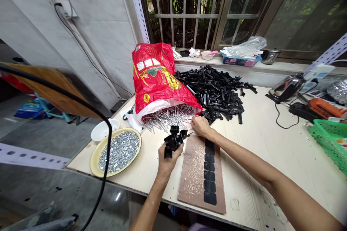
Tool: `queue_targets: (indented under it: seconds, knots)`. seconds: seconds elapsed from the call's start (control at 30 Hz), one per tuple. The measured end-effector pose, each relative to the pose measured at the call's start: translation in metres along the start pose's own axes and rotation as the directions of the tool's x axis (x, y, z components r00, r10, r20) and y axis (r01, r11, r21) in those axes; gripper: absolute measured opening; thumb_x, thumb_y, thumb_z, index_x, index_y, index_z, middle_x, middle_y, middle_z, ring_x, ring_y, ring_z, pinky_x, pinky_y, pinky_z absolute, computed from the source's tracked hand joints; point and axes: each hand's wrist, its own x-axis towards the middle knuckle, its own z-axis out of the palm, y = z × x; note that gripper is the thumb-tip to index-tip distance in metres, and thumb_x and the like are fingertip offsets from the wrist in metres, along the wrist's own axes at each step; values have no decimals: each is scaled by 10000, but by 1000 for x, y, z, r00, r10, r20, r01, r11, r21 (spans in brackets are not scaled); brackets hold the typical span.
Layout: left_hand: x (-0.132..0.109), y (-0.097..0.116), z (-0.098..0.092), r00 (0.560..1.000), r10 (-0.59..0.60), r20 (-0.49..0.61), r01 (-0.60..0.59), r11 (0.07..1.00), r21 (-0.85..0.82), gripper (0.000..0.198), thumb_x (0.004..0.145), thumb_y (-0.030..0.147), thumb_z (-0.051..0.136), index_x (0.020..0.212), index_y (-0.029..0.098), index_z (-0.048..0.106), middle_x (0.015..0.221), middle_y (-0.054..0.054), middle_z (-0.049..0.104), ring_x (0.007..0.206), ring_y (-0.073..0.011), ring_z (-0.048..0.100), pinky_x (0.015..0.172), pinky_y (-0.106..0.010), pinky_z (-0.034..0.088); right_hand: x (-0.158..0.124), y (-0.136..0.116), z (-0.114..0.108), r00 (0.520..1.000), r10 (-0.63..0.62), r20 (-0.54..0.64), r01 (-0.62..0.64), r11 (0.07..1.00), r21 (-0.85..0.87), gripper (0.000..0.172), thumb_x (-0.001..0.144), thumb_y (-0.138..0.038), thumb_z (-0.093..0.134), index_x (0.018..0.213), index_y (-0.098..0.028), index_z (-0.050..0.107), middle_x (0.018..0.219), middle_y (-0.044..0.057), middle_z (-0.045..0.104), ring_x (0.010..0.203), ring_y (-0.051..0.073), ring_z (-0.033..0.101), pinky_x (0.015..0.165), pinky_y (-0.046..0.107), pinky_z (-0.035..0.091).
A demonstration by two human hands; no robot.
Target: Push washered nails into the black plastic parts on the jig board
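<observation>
bench (271, 144) of pale wood is carrying everything, running out to the far window sill. red bag (154, 75) is lying on its side at the far left, its open mouth facing the near edge. right of it, a heap of black plastic parts (217, 90) is sprawling. a brown board (193, 173) is lying near the middle with a row of black pads (209, 173) on it, and a yellow plate (93, 158) of small washers is sitting at the near left. the left hand (166, 160) is gripping a bunch of black clips (175, 139), fingers closed round them, just left of the board's far end. the right hand (200, 126) is reaching into the metal rods (168, 117) spilling from the bag, fingers drawn together; whether they are pinching one, i cannot tell. as i am judging it, a clean pick is calling for taking a single rod by its tip and drawing it straight out, so its neighbours are not dragging along.
</observation>
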Motion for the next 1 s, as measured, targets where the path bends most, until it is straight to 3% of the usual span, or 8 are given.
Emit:
queue_targets:
  seconds: [0.13,0.23,0.33,0.5,0.7,0.83,0.93,1.0]
  knots:
    - [5,0,2,997,-81,-10,80,995,-60,240,624,305,739,812,157,722,743,-44,708,677,-189,629,597,-251,466,-11,6,-29,995,-55,-79,73,966,248,223,870,-202,447,1054,-147,560,831,54,678,770,157,658,692,243,466]
    - [9,-3,3,998,-57,-10,57,998,21,232,633,301,725,806,146,715,720,-34,697,663,-180,618,590,-245,458,-24,-3,-59,968,-184,-168,249,682,688,269,889,-326,471,1075,-147,548,830,43,673,751,143,659,684,253,497]
    - [12,-4,6,1000,-17,9,16,997,70,215,639,304,711,790,150,702,719,-22,688,669,-179,615,607,-249,460,-36,-18,-82,898,-372,-236,405,487,774,269,857,-400,549,919,-154,638,944,74,666,886,168,638,792,305,496]
    - [11,4,12,1000,-14,21,11,992,126,194,630,308,702,738,150,671,664,-5,647,629,-167,585,567,-244,446,-45,-33,-86,771,-579,-266,627,616,476,212,824,-382,627,827,-180,690,1120,80,593,1076,195,540,946,358,406]
    - [8,13,12,997,-83,5,83,996,46,261,592,326,725,767,135,684,640,-11,646,614,-170,592,564,-255,462,-49,-38,-93,708,-673,-215,703,644,300,239,852,-416,587,960,-217,664,1316,84,459,1244,228,390,1024,423,314]
    - [6,14,5,997,-80,11,80,997,-15,318,617,347,729,851,133,699,764,-43,698,700,-187,632,639,-274,491,-24,-21,-84,801,-552,-232,599,741,305,293,940,-383,441,1116,-206,594,1233,78,528,1132,171,490,927,321,396]
    - [3,15,-1,999,-54,-2,54,999,-5,322,659,359,713,898,144,703,807,-50,709,745,-192,643,661,-271,492,-2,-1,-53,929,-362,-79,366,930,42,269,941,-308,427,959,-174,660,997,58,617,904,148,567,793,253,418]
    - [3,14,-2,999,-45,-5,45,999,24,315,675,361,703,903,144,704,786,-47,708,724,-190,642,639,-265,488,5,5,-27,949,-315,-21,313,948,-53,244,906,-263,468,851,-150,677,928,81,625,864,173,566,751,265,409]
